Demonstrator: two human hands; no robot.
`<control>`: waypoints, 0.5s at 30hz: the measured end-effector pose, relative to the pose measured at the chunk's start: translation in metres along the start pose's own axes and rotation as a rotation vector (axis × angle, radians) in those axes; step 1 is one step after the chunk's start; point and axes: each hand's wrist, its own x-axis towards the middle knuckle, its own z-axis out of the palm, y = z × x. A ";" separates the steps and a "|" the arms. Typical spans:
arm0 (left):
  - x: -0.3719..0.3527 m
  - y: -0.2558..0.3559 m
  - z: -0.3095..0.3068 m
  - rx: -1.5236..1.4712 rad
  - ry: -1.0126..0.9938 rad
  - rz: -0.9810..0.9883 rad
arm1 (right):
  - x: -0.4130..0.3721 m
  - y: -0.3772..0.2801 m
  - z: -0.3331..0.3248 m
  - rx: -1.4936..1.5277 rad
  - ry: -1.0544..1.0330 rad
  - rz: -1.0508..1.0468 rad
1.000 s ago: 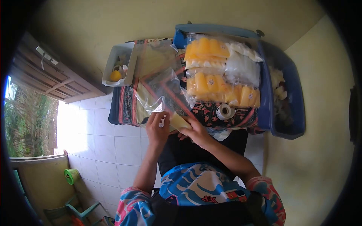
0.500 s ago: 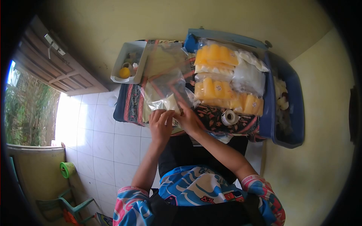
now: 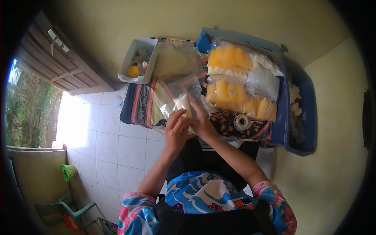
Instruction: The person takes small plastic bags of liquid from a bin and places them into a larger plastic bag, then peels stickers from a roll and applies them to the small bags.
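Observation:
A clear plastic bag (image 3: 188, 84) lies near the table's front edge, with a small packet of whitish contents (image 3: 181, 102) at its lower part. My left hand (image 3: 176, 130) is at the bag's near edge, fingers bent and pressed together on the plastic. Beside it, my right hand (image 3: 201, 124) grips the bag's right side, its fingers partly under the plastic. Packs of orange items (image 3: 229, 56) in clear wrap lie to the right, with a second orange pack (image 3: 227, 92) nearer. A roll of stickers or tape (image 3: 242, 122) sits right of my right hand.
A white bin (image 3: 152, 62) with a yellow-topped item stands at the table's back left. A large blue tub (image 3: 309, 117) is at the right. Clear bags (image 3: 262, 82) lie beside the orange packs. A green chair (image 3: 74, 213) and green bucket (image 3: 69, 172) are lower left.
Both hands have moved slightly right, together with the near part of the bag. The whitish packet now shows more fully above my left fingers. The whole view has shifted a little.

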 end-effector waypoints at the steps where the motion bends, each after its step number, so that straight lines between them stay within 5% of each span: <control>1: 0.000 -0.001 0.000 0.000 -0.010 0.010 | 0.006 0.001 0.002 -0.167 -0.006 -0.098; 7: 0.010 -0.001 -0.004 -0.043 0.002 0.038 | 0.026 0.002 0.021 -0.158 0.053 -0.176; 15: 0.003 -0.009 -0.007 0.059 0.043 -0.011 | 0.024 0.046 0.029 -0.071 -0.306 0.062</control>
